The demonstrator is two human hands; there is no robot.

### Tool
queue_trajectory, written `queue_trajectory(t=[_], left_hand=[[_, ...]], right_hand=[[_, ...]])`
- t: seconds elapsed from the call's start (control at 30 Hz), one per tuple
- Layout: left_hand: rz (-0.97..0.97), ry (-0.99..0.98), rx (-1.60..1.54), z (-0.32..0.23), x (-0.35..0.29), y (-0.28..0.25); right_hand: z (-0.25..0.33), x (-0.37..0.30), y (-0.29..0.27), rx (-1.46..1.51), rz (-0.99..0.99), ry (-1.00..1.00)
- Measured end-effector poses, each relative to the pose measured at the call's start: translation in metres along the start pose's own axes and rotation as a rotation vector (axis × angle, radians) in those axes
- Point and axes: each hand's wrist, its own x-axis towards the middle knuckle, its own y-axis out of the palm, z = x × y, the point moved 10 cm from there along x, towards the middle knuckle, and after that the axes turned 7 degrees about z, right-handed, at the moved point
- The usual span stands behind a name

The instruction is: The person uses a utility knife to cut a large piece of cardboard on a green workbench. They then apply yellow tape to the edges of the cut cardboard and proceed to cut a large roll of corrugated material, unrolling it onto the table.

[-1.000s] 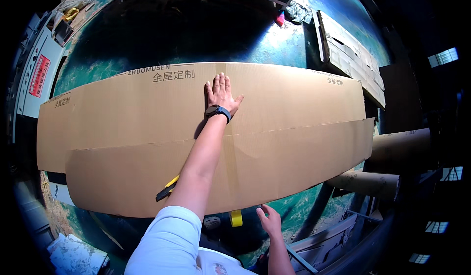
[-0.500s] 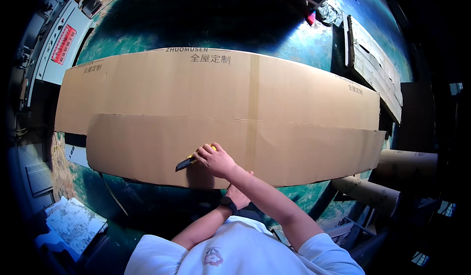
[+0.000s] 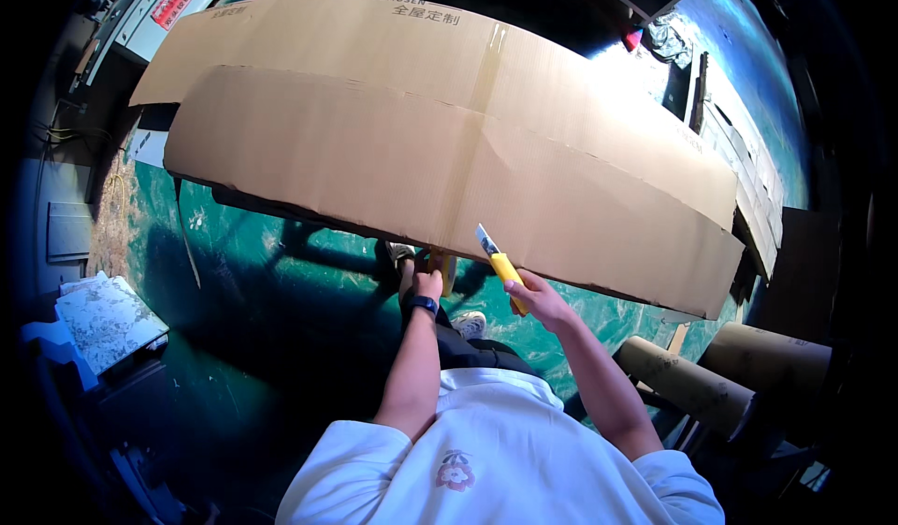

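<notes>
Brown cardboard (image 3: 318, 113) spans the frame from upper left to right, while near the centre the left hand (image 3: 427, 284) has its grip around a tape roll (image 3: 450, 276) by the lower edge and, further right, the right hand (image 3: 542, 300) clasps a yellow utility knife (image 3: 506, 269).

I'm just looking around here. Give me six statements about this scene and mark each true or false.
1. The right hand holds a yellow utility knife. True.
2. The knife is closed. False: its blade is out.
3. A tape strip crosses the brown cardboard to its near edge. True.
4. Both palms rest on the cardboard. False: the left hand is by its near edge, beside a tape roll.
5. A dark wristwatch is on the left wrist. True.
6. The person wears black on top. False: the T-shirt is white.
</notes>
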Motion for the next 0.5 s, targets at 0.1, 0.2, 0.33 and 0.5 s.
queue_trajectory(t=[0.1, 0.2, 0.33, 0.5], left_hand=[[0.060, 0.001, 0.118, -0.021, 0.011, 0.001], [0.058, -0.258, 0.538, -0.033, 0.009, -0.013], [0.205, -0.065, 0.155, -0.005, 0.002, -0.022], [0.220, -0.188, 0.038, -0.001, -0.026, -0.017]], right_hand=[[-0.058, -0.017, 0.017, -0.005, 0.084, 0.133], [-0.057, -0.004, 0.033, 0.056, 0.098, 0.211], [-0.041, 0.051, 0.047, 0.011, -0.034, 0.213], [-0.059, 0.053, 0.024, -0.394, -0.100, 0.262]])
